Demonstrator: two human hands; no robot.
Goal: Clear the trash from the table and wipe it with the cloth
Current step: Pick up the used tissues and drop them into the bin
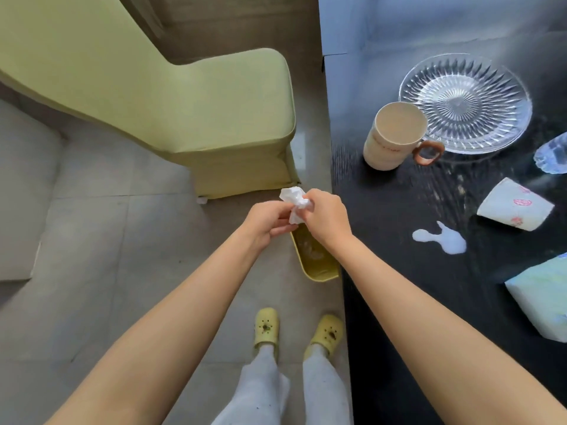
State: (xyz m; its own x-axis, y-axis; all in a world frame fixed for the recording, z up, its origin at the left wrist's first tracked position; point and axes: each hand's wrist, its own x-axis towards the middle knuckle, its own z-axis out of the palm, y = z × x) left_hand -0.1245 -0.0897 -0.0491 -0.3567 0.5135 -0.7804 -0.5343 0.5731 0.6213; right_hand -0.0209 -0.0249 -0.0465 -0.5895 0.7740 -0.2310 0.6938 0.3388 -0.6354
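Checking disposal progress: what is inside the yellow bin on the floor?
The yellow bin shows pale, clear-looking crumpled trash; both hands, holding a white tissue above it, cover its far end.

A crumpled white tissue (295, 202) is hanging above a yellow bin (316, 261) beside the black table (399, 302).

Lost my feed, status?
Both hands gripping crumpled white tissue over yellow bin. White spill, tipped paper cup on black table.
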